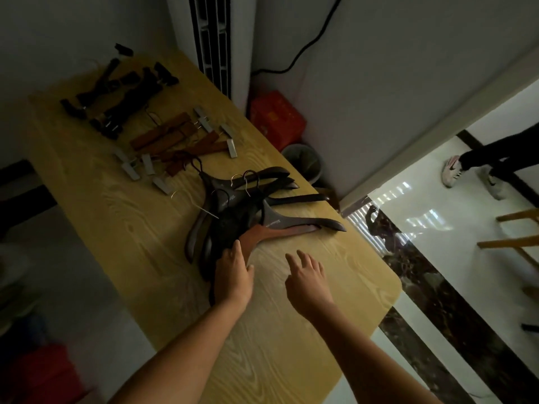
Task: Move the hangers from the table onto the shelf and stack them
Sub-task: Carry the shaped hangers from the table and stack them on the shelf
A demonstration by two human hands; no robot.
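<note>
Flat left hand [233,275] on dark wooden coat-hanger pile [233,217], spread empty right hand [306,279] near; probably best bunching hooks [251,177] aligned, then lifting.

Looks like a plain back room or office, maybe a shop's, hard to say in this dim light: bare grey walls, standing air conditioner [214,45], wood table [122,217] heaped with hangers [233,217], bin [303,160], glossy tiled floor [423,199].

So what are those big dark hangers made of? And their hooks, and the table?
The big dark hangers look like wood with a dark, slightly glossy stain. The reddish one under them shows a plainer wood colour. Their hooks seem to be metal: thin, curved and shiny. The table top shows pale wood grain, though it could be a printed laminate.
</note>
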